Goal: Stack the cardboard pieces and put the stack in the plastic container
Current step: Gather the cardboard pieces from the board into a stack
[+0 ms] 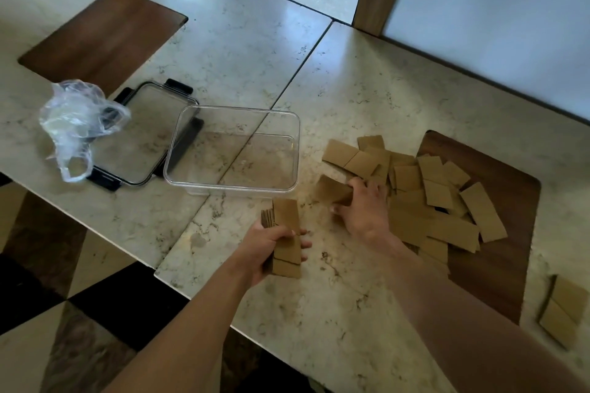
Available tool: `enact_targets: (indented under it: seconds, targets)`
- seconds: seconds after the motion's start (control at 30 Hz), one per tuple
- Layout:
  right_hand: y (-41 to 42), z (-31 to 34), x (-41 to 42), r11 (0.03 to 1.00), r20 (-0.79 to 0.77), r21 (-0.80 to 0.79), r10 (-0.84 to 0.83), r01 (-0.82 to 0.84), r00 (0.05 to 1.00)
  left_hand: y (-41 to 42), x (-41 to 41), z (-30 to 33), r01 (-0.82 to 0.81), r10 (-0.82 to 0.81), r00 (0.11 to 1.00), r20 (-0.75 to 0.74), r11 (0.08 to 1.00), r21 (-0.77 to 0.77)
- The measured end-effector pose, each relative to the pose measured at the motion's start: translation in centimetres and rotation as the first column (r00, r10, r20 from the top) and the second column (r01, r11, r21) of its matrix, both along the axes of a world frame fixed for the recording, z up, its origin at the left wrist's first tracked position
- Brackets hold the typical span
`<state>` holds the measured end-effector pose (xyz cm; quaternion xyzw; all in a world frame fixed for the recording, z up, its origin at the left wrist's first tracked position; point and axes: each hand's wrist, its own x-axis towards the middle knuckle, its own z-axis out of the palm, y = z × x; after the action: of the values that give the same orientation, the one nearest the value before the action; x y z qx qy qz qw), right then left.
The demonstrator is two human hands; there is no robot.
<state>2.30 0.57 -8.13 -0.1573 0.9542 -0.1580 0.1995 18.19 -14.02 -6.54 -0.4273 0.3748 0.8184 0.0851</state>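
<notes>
My left hand (pixel 271 247) grips an upright stack of brown cardboard pieces (pixel 285 220) just in front of the clear plastic container (pixel 178 150), which stands with nothing inside it. My right hand (pixel 364 207) rests at the left edge of a loose pile of cardboard pieces (pixel 431 198), its fingers closed on one piece (pixel 332 190) that lies on the marble table. Two more cardboard pieces (pixel 563 309) lie apart near the right edge of the view.
The container's lid (pixel 140 124) with black clips lies flat to the left of the container, and a crumpled clear plastic bag (pixel 76 118) sits on its left end. Dark wooden inlays (pixel 105 38) are set in the tabletop. The table's front edge (pixel 191 287) runs diagonally.
</notes>
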Motion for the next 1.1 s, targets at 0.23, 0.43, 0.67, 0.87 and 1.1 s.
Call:
enact_targets:
  seconds: [0.23, 0.43, 0.67, 0.87, 1.1]
  targets:
    - [3.5, 3.3, 0.5, 0.840, 0.460, -0.346, -0.236, 0.418, 0.856, 2.1, -3.0, 0.3, 0.111, -0.110, 0.994, 0.012, 0.987, -0.118]
    - [8.6, 5.6, -0.8, 0.963, 0.586, -0.245, 0.240, -0.114, 0.774, 3.8, -6.4, 1.5, 0.451, -0.447, 0.892, 0.074, 0.891, -0.057]
    - [6.9, 3.4, -1.9, 0.747, 0.293, -0.554, -0.239, 0.368, 0.926, 3.7, -8.4, 0.6, 0.413, -0.414, 0.910, 0.026, 0.910, 0.033]
    - [1.1, 0.9, -7.0, 0.964, -0.078, -0.245, -0.124, 0.102, 0.989, 2.2, -10.0, 0.7, 0.195, -0.197, 0.980, 0.014, 0.977, 0.083]
    - [-0.6, 0.9, -11.6, 0.997, -0.115, -0.030, -0.067, 0.064, 0.991, 2.2, -12.6, -1.4, -0.077, 0.077, 0.995, -0.068, 0.997, -0.006]
